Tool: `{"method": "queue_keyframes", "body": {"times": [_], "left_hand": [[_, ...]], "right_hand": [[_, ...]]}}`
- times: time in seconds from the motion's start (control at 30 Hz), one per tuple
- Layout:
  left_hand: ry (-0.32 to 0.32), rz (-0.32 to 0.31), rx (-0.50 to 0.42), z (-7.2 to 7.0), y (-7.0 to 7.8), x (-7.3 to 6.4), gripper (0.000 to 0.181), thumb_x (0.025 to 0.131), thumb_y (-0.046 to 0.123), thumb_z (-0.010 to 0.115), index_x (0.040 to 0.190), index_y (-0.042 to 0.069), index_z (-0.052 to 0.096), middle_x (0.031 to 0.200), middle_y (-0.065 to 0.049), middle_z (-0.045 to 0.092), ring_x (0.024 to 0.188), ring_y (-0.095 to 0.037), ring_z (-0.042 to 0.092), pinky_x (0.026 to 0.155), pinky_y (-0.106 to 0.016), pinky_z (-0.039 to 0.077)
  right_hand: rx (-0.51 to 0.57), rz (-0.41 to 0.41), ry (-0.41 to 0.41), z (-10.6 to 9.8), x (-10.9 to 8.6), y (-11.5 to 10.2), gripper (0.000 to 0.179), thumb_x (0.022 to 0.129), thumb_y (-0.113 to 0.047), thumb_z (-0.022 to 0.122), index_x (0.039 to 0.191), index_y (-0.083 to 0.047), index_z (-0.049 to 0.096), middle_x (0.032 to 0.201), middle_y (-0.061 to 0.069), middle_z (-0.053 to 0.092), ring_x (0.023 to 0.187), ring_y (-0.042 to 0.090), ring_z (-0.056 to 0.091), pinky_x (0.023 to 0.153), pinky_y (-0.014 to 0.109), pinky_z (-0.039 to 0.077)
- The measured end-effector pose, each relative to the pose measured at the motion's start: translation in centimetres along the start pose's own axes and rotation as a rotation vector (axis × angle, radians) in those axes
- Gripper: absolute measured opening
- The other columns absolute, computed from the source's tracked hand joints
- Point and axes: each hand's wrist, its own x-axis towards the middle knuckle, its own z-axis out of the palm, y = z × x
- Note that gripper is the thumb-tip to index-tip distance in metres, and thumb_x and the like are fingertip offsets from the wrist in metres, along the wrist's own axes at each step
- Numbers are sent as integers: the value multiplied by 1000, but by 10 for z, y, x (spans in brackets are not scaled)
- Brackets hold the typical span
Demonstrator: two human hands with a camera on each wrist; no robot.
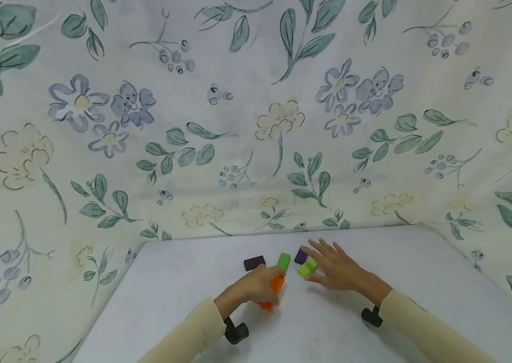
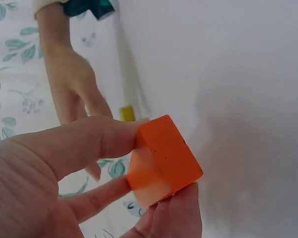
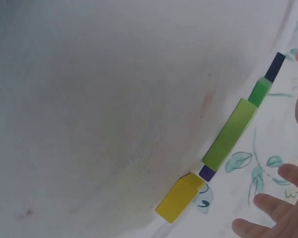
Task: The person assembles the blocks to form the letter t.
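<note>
Orange block (image 2: 170, 154) pinched in its grip, the left hand (image 1: 257, 286) is over the table (image 1: 170, 287). The right hand (image 1: 338, 268), fingers spread wide, is at a lime block (image 1: 307, 267); contact is hard to judge. Purple block (image 1: 301, 255), green block (image 1: 284, 260) and dark block (image 1: 254, 263) lie nearby.

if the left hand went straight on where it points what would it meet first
The left hand would probably meet the nearer green block first, just ahead in the head view, though depth is unclear.

Orange block (image 1: 276, 284): partly covered by left hand (image 1: 258, 286) (head view); cut off at right wrist view's edge.
</note>
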Motion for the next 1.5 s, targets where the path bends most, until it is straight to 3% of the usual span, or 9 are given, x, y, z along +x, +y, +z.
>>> {"method": "queue_keyframes", "body": {"times": [0.17, 0.43, 0.6, 0.73, 0.97, 1.23, 1.33, 1.5], "left_hand": [[13, -29, -20, 11, 1, -8, 60, 70, 14, 86, 126, 18, 65, 110, -12, 56, 88, -23, 53, 72, -39, 58], [91, -4, 42, 24, 2, -24, 64, 69, 18, 86, 129, 15, 62, 106, -11, 53, 78, -21, 54, 67, -36, 59], [70, -9, 49, 33, 9, -33, 64, 70, 18, 85, 130, 16, 61, 108, -12, 52, 72, -20, 55, 62, -32, 58], [54, -4, 122, 46, 12, -37, 64, 70, 20, 85, 129, 10, 62, 112, -13, 48, 67, -19, 55, 56, -26, 51], [55, 29, 155, 55, 11, -38, 74, 75, 38, 87, 134, 3, 60, 130, -14, 46, 75, -17, 56, 72, -28, 56], [159, 144, 184, 59, 6, -51, 67, 80, 43, 82, 130, 2, 63, 134, -16, 50, 83, -20, 60, 80, -30, 57], [126, 182, 202, 59, 1, -57, 63, 81, 41, 82, 129, 5, 64, 136, -12, 48, 80, -12, 57, 75, -21, 54], [-5, 247, 198, 54, -10, -63, 51, 86, 26, 79, 132, 11, 64, 144, -9, 47, 77, 2, 53, 69, -12, 49]], "right_hand": [[4, -19, 20, 3, 1, 2, 77, 91, -54, 66, 154, -18, 39, 157, 18, 39, 140, 43, 43, 109, 63, 40], [103, 10, -6, 7, 2, 0, 68, 92, -36, 72, 149, -11, 45, 147, 20, 50, 129, 38, 56, 102, 52, 51], [107, -13, -1, 8, 6, 0, 60, 91, -24, 73, 143, -5, 50, 137, 18, 56, 124, 34, 60, 100, 45, 53], [118, -10, -5, 10, 5, 0, 52, 91, -17, 73, 137, -1, 54, 128, 18, 60, 117, 32, 63, 97, 43, 55], [136, 5, -49, 6, 6, 0, 42, 92, -8, 70, 132, 0, 58, 125, 17, 63, 115, 30, 64, 97, 41, 55], [164, 17, -78, -2, 12, 0, 39, 91, -1, 69, 129, 2, 59, 127, 20, 62, 117, 32, 63, 99, 44, 54], [171, 2, -85, 0, 15, 1, 37, 91, 0, 68, 128, 3, 60, 126, 20, 63, 115, 31, 64, 98, 42, 54], [184, -24, -98, 3, 17, 2, 35, 90, 2, 68, 124, 4, 62, 121, 18, 65, 111, 30, 65, 96, 42, 55]]}}
